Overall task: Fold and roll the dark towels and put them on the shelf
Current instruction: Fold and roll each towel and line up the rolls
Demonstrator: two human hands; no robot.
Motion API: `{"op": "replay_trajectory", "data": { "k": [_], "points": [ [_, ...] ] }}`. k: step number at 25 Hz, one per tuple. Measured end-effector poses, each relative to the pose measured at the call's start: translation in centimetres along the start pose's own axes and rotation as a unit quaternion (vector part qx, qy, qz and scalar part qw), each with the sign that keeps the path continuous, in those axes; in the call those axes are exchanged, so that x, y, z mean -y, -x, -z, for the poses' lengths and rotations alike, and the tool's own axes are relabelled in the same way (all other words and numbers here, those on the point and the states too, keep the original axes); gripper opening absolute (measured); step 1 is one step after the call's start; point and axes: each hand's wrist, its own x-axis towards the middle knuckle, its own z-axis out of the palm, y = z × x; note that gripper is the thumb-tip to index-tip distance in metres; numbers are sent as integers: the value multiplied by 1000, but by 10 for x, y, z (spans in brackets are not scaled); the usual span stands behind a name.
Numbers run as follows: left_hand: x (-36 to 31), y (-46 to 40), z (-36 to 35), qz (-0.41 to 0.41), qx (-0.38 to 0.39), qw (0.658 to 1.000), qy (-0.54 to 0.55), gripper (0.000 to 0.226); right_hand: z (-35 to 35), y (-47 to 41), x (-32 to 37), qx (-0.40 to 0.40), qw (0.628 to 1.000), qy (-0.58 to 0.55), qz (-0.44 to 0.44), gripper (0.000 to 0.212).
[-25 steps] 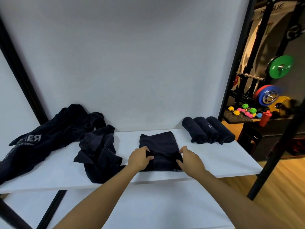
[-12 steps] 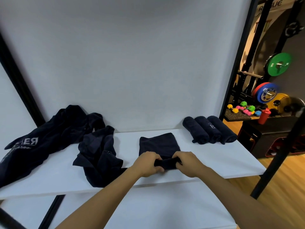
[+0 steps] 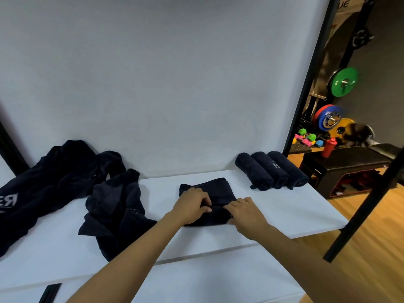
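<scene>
A folded dark towel [image 3: 215, 190] lies in the middle of the white shelf [image 3: 284, 206], its near end rolled up into a thick tube. My left hand [image 3: 191, 204] grips the left part of that roll with curled fingers. My right hand [image 3: 244, 212] grips the right part the same way. Three rolled dark towels [image 3: 272, 170] lie side by side at the back right of the shelf. A crumpled dark towel [image 3: 115, 206] sits to the left of my hands, and another with white lettering [image 3: 43, 182] sprawls further left against the wall.
A white wall [image 3: 164, 84] backs the shelf. Black frame posts stand at the right [image 3: 306, 84] and near right [image 3: 367, 206]. Beyond are weight plates [image 3: 344, 82], coloured dumbbells [image 3: 306, 139], a red bottle [image 3: 328, 147] on a black box, and wooden floor.
My hands took up the towel's near edge and have rolled it away from me. The roll has grown thicker and less flat towel shows beyond it.
</scene>
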Motion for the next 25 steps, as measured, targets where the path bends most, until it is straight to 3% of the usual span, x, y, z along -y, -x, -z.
{"op": "replay_trajectory", "data": {
  "k": [2, 4, 5, 9, 11, 13, 16, 19, 22, 23, 25],
  "points": [
    [-4, 3, -4, -77, -25, 993, -91, 34, 12, -14, -4, 67, 994, -74, -38, 27],
    [-1, 2, -9, -79, 7, 989, -127, 53, 22, -26, -10, 124, 973, -171, -95, 25],
    [2, -2, -11, -61, 27, 992, -110, 48, 24, -28, -12, 126, 969, -178, -112, 27],
    [11, -31, -2, 7, 102, 995, -4, 18, 8, -23, 0, -72, 997, -20, -34, 42],
    [16, -41, 5, 26, 128, 990, 55, 25, -3, -21, 0, -85, 996, 28, -18, 63],
    [22, -44, 4, 34, 135, 985, 106, 33, -9, -28, -2, -83, 996, 19, -37, 65],
    [27, -40, 1, -10, 71, 994, 80, 25, 0, -47, 1, -38, 998, 12, -49, 37],
    [29, -26, -5, -77, -40, 996, -20, 54, 21, -59, -10, 75, 990, -79, -86, 35],
    [28, -20, -17, -74, -32, 991, -104, 55, 40, -68, -22, 201, 962, -152, -101, 35],
    [26, -22, -18, -62, -32, 993, -98, 46, 43, -70, -24, 208, 962, -148, -96, 37],
    [20, -31, -13, -19, -23, 997, -68, 29, 44, -70, -24, 142, 982, -102, -76, 41]
  ]
}}
